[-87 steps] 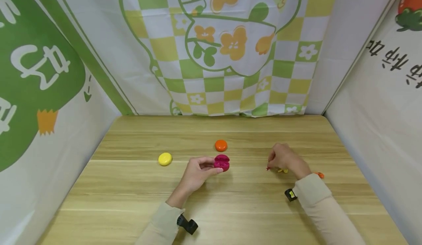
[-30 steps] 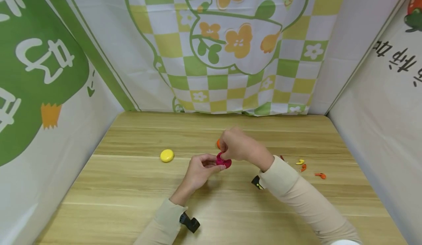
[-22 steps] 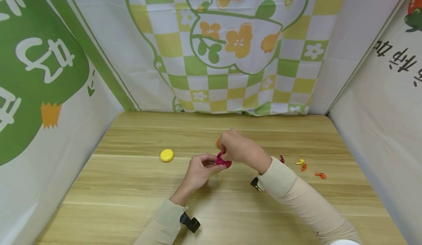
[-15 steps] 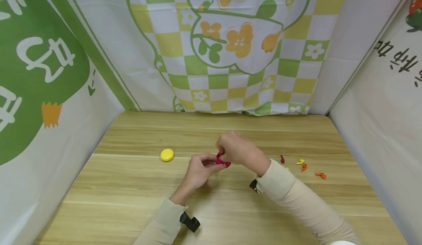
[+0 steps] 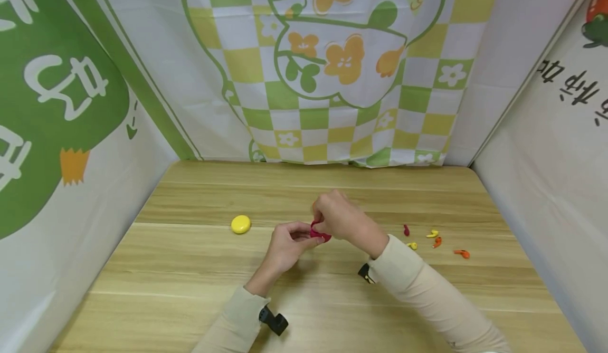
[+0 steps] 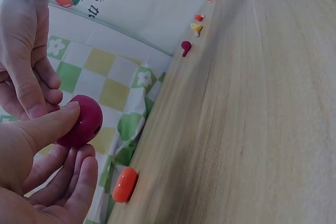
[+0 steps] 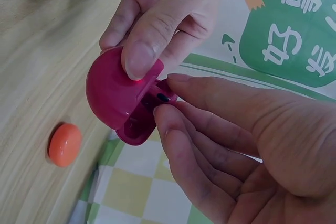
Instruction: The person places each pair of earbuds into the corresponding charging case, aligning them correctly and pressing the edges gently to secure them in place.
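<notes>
My left hand [image 5: 285, 250] holds a magenta earbud case [image 7: 113, 87] above the table, its thumb on the case's outer face and the lid flipped open. Thumb and forefinger of my right hand [image 5: 347, 221] pinch a magenta earbud [image 7: 167, 94] at the open mouth of the case. Only part of that earbud shows between the fingertips. In the left wrist view the round case [image 6: 86, 121] hides it. A second magenta earbud [image 5: 406, 230] lies on the table, to the right of my hands.
Near it lie two yellow earbuds [image 5: 432, 234] and two orange earbuds [image 5: 462, 254]. A closed yellow case [image 5: 240, 224] sits to the left. Behind my right hand rests an orange case [image 7: 65, 145], nearly hidden in the head view. Printed cloth walls surround the wooden table [image 5: 304, 300].
My right hand has come from the loose earbuds on the right to the case, bringing the magenta earbud. Over the last second it has shifted only slightly; my left hand keeps its grip.
</notes>
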The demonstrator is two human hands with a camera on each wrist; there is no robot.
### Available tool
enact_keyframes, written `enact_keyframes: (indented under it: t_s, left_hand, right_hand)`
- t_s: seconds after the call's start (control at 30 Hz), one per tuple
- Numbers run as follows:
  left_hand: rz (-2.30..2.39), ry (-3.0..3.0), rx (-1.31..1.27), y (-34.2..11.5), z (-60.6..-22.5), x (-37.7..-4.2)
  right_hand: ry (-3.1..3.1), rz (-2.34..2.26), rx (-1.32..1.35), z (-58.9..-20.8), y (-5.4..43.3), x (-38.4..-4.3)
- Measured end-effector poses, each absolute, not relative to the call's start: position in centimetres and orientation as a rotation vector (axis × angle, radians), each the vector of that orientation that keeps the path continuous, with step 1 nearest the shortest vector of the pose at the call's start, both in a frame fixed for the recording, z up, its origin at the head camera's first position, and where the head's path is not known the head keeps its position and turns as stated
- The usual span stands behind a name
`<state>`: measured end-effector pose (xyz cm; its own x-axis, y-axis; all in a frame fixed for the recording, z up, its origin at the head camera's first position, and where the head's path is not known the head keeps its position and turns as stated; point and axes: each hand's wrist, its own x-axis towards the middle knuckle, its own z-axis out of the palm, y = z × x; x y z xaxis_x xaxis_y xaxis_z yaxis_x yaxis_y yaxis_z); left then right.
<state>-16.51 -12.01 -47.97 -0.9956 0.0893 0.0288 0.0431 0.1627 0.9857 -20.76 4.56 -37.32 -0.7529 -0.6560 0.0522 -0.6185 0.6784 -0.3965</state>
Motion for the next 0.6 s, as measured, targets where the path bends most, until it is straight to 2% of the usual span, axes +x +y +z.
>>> enact_keyframes:
  t_s: [0.6]
  left_hand:
    - [2.036, 2.337, 0.117, -11.84, -47.99, -16.49]
  right_hand:
    - [2.796, -0.649, -0.983, -37.77, 4.99, -19.85]
